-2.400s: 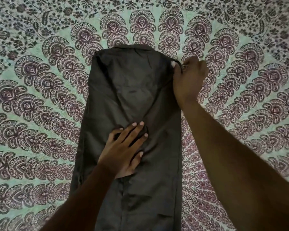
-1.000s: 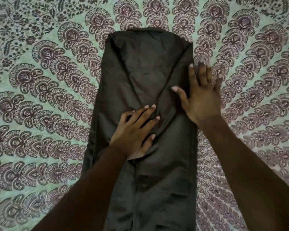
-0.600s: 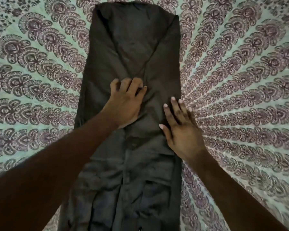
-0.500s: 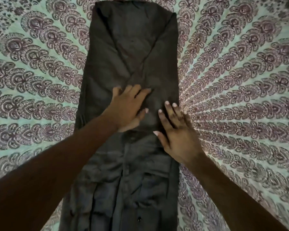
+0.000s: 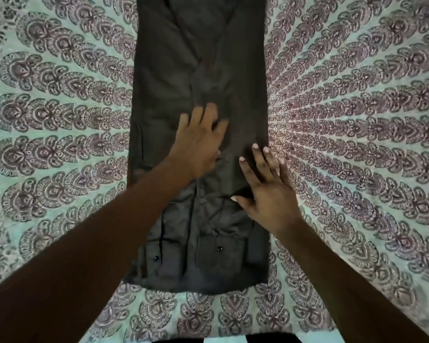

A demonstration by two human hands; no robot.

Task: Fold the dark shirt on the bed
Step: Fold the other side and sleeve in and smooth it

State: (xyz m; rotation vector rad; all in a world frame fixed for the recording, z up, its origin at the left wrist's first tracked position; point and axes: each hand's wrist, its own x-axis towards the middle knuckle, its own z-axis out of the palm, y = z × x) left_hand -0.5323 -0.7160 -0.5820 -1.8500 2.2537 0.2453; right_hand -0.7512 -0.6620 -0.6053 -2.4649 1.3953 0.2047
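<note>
hands point(image 5: 233, 169) slid nearer, matte creased shirt point(image 5: 201, 70)

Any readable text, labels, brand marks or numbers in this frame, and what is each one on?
None. The dark shirt shows no tag or print, only two small buttons near its lower end. The bedsheet carries a repeating ornamental pattern, no lettering. Both hands, left hand and right hand, lie flat on the shirt.

The dark shirt point(image 5: 198, 70) lies flat as a long narrow strip on the patterned bedsheet point(image 5: 60, 120), its sides folded inward and overlapping down the middle. 2 small buttons show near its close end. The left hand point(image 5: 198, 142) presses palm-down at the shirt's centre. The right hand point(image 5: 268, 194) lies flat, fingers spread, on the shirt's right edge.
</note>
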